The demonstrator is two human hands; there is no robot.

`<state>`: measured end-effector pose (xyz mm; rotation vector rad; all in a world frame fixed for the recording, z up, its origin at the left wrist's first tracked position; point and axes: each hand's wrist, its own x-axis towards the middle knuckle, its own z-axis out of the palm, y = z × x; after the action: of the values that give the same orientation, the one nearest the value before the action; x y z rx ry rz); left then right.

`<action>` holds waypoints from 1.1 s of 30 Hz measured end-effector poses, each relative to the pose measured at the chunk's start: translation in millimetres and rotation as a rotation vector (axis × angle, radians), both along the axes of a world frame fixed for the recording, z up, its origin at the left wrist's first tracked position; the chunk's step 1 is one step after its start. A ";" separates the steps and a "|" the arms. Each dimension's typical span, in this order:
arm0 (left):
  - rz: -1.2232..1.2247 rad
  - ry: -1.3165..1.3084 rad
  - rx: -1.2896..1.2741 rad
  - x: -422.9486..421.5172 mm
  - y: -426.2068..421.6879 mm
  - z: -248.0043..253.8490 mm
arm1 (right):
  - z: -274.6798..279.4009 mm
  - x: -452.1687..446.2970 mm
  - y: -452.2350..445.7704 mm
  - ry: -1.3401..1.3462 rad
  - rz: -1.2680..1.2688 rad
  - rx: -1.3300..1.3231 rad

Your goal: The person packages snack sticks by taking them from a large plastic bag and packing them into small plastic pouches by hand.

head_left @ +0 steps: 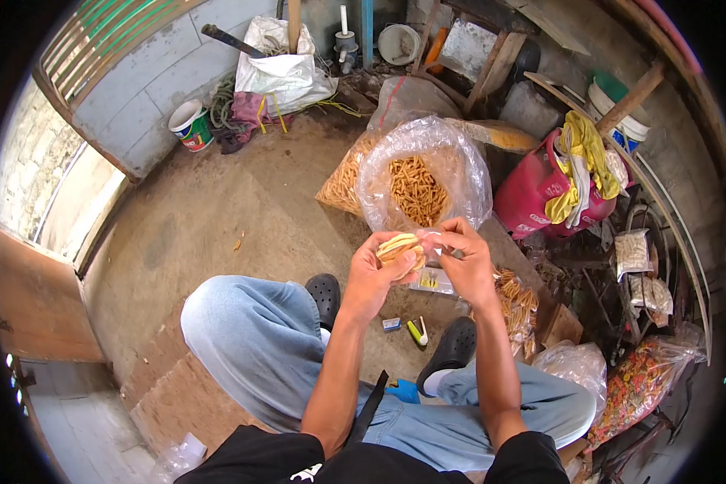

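Observation:
My left hand has its fingers wrapped round a small bundle of pale yellow, layered pieces; I cannot tell exactly what they are. Beside it, my right hand pinches a bit of clear plastic at the bundle's right side. Just beyond both hands stands a large open plastic bag with brown stick snacks inside. Below the hands, a clear packet with a yellow label is partly hidden. A green stapler and a small blue box lie between my feet.
Filled snack bags lie to the right of my right forearm. Farther right are a pink gas cylinder draped with yellow cloth and a bag of colourful snacks. A paint bucket and white sack stand by the back wall.

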<state>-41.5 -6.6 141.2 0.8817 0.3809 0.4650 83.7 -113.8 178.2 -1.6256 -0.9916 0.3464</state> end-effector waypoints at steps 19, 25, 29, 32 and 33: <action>0.227 -0.208 -0.250 0.5 25.2 -24.6 | -12.4 53.1 -6.8 0.222 -0.291 0.065; 0.270 -0.162 -0.253 5.1 29.5 -37.3 | -109.8 128.1 -9.5 0.192 -0.415 -0.198; 0.266 -0.119 -0.266 11.2 28.6 -44.8 | -155.9 134.6 16.3 -0.044 -0.340 -0.440; 0.262 -0.100 -0.276 13.3 30.0 -45.9 | -196.9 143.9 38.3 -0.183 -0.249 -0.504; 0.283 -0.082 -0.288 13.5 30.7 -45.8 | -206.0 147.6 46.2 -0.226 -0.226 -0.532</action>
<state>-28.0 24.1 95.4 0.5288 0.4866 0.6858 231.3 -67.6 -27.7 -2.2784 -0.9145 0.2898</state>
